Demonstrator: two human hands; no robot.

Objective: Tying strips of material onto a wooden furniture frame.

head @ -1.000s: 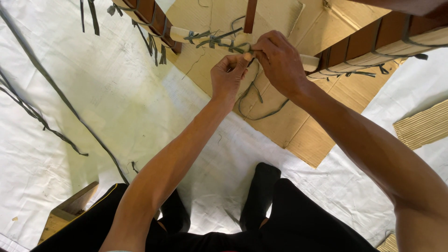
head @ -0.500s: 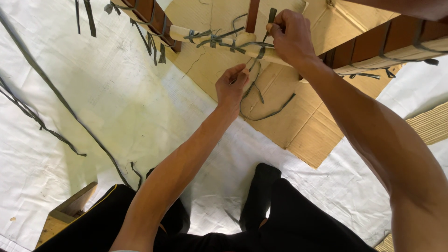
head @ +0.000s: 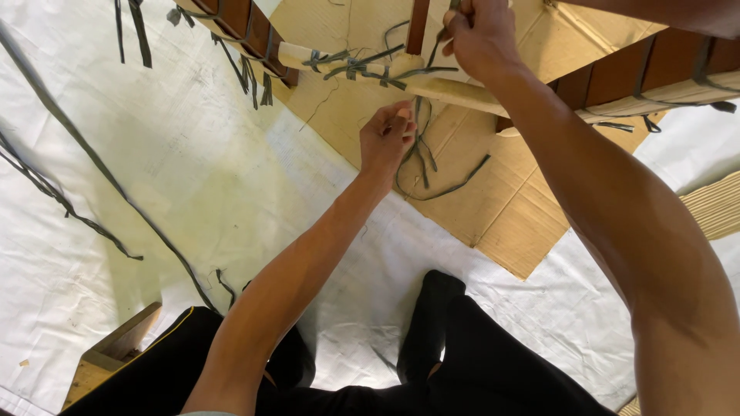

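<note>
2 hands (head: 389, 139), 1 pale rail (head: 455, 94), 1 cardboard sheet (head: 509, 208)

A white sheet (head: 177, 177) covers the floor, creased and faintly marked, lit evenly with soft shadows. Flattened brown cardboard (head: 509, 208) lies on the sheet and serves as the landmark: it spreads from the top centre down toward the right. Left of the cardboard, long dark strips (head: 85, 154) trail loose across the sheet. Far below and left of the cardboard, at the sheet's lower edge, sits a small wooden block (head: 116, 350). Right of the cardboard, at the frame's edge, lies a ribbed, corrugated piece (head: 713, 204).
</note>
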